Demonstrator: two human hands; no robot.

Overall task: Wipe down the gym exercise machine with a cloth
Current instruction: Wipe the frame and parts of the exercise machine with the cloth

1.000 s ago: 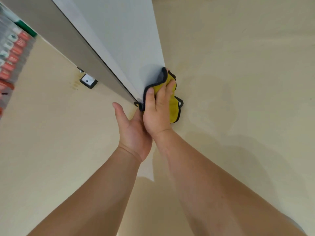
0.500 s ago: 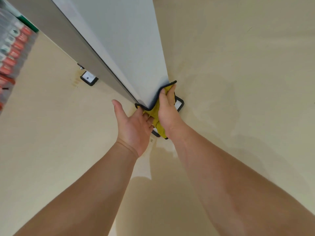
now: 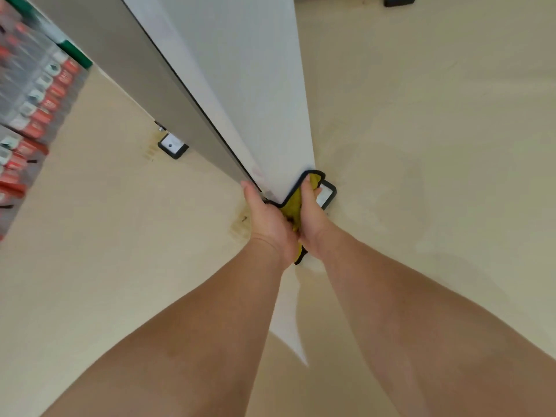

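Observation:
I look straight down the gym machine's tall white panel [image 3: 255, 100] and its grey side [image 3: 156, 85] to the floor. A yellow cloth with a black hem [image 3: 293, 203] is wrapped round the panel's bottom corner. My right hand [image 3: 313, 224] grips the cloth against the white face, its fingertips at the hem. My left hand [image 3: 267, 224] is pressed against the cloth from the other side, thumb straight up along the grey side, its fingers mostly hidden. A tail of cloth hangs between my wrists.
A black foot with a white plate [image 3: 326, 195] sits just right of the cloth, another foot [image 3: 173, 145] lies left of the panel, and a third [image 3: 398, 0] is at the top edge. A weight stack with red labels [image 3: 33, 103] runs along the left. The beige floor [image 3: 421, 145] is stained near my left wrist.
My right hand slid the cloth down the white face to its bottom corner. My left hand closed in against the cloth.

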